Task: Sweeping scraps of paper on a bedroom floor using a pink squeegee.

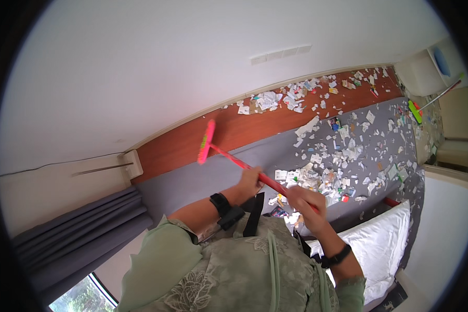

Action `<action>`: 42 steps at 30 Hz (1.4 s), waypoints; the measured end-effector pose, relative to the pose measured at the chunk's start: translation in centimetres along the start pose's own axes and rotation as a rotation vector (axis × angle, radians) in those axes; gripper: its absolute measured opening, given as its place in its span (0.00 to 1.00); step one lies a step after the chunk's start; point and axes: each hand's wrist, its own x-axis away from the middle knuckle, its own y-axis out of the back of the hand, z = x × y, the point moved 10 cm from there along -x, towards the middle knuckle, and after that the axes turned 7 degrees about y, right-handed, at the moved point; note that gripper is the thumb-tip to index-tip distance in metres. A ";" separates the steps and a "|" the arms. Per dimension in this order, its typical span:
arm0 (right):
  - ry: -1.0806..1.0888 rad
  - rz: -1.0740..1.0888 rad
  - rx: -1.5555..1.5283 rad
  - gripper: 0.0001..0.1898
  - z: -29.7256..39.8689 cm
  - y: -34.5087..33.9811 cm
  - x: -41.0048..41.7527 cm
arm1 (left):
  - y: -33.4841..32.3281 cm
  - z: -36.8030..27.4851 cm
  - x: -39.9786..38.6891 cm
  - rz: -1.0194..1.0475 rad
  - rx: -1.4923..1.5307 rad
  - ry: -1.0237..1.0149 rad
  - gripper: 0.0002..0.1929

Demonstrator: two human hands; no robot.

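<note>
My left hand (250, 182) grips the middle of the red handle of a pink push broom (206, 142). Closed around the upper end of the same handle is my right hand (309, 206). The broom head, with pink and green bristles, is held over the reddish-brown floor strip (171, 156) near the wall; whether it touches the floor I cannot tell. Torn paper and packaging scraps (319, 177) lie heaped on the grey floor covering (171, 195) beyond my right hand. More paper scraps (269, 100) are scattered along the wall.
A second broom with a green head (415, 112) leans at the far right, near a white container (421, 74). A white-covered mattress or cushion (378, 249) is at lower right. Grey curtains (85, 230) hang at left, and a cable (58, 163) runs along the wall.
</note>
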 end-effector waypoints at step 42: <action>0.065 -0.173 -0.036 0.13 -2.1 8.6 -9.6 | -12.7 -8.0 -8.3 -0.006 -0.165 -0.015 0.05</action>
